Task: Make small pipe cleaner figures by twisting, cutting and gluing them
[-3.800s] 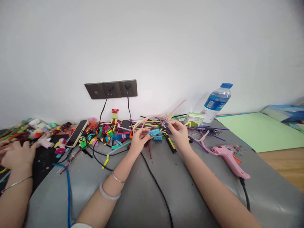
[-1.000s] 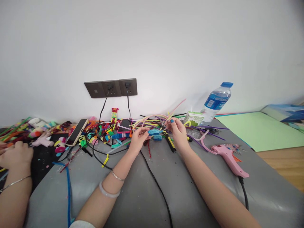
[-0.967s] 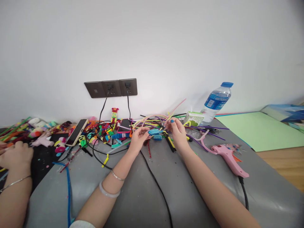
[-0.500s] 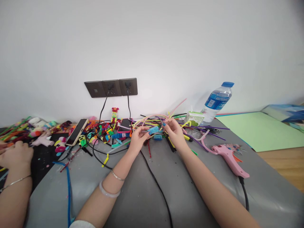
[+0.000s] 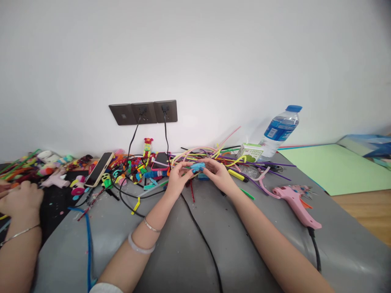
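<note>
A small light-blue bundle of pipe cleaners (image 5: 198, 167) is pinched between my two hands above the grey table. My left hand (image 5: 179, 179) grips its left end with thumb and fingertips. On its right end, the thumb and fingers of my right hand (image 5: 219, 176) are closed. Just beneath it, partly hidden, lies another blue piece (image 5: 202, 176). Behind my hands spreads a heap of loose pipe cleaners (image 5: 210, 152) in pink, yellow and purple. A yellow-and-black cutter-like tool (image 5: 238, 175) rests right of my right hand.
A pink glue gun (image 5: 296, 205) lies at the right, with a water bottle (image 5: 279, 132) and green-white box (image 5: 250, 151) behind. Black cords (image 5: 198, 228) cross the table. Left are a phone (image 5: 99, 169), small colourful figures (image 5: 77, 184) and another person's hand (image 5: 23, 199).
My right hand has moved left and closed on the right end of the blue bundle. My left hand has hardly moved.
</note>
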Motion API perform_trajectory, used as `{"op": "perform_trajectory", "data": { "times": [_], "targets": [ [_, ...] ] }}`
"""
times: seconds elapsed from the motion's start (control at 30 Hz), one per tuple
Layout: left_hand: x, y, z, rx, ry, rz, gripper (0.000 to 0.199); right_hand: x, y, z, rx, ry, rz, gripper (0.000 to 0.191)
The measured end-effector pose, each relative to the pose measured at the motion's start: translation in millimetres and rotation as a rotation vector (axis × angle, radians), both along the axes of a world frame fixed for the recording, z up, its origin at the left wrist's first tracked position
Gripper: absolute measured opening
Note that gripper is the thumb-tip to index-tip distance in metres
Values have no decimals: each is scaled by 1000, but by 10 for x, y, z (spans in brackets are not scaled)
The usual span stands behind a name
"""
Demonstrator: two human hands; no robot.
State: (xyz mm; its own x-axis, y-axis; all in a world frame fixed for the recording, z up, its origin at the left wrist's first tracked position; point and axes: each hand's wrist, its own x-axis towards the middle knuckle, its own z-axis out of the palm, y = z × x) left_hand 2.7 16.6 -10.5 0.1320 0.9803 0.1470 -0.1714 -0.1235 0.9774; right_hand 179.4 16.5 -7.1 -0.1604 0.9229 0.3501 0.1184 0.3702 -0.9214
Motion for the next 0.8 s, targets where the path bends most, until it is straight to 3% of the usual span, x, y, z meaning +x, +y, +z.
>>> {"op": "perform_trajectory", "data": {
  "times": [0.33, 0.8],
  "targets": [
    [-13, 22, -16, 85, 69, 20, 30, 2, 16, -26, -39, 90, 35, 39],
    [-3, 11, -24, 175, 97, 48, 23, 9, -5, -8, 50, 48, 9, 18]
  ]
}}
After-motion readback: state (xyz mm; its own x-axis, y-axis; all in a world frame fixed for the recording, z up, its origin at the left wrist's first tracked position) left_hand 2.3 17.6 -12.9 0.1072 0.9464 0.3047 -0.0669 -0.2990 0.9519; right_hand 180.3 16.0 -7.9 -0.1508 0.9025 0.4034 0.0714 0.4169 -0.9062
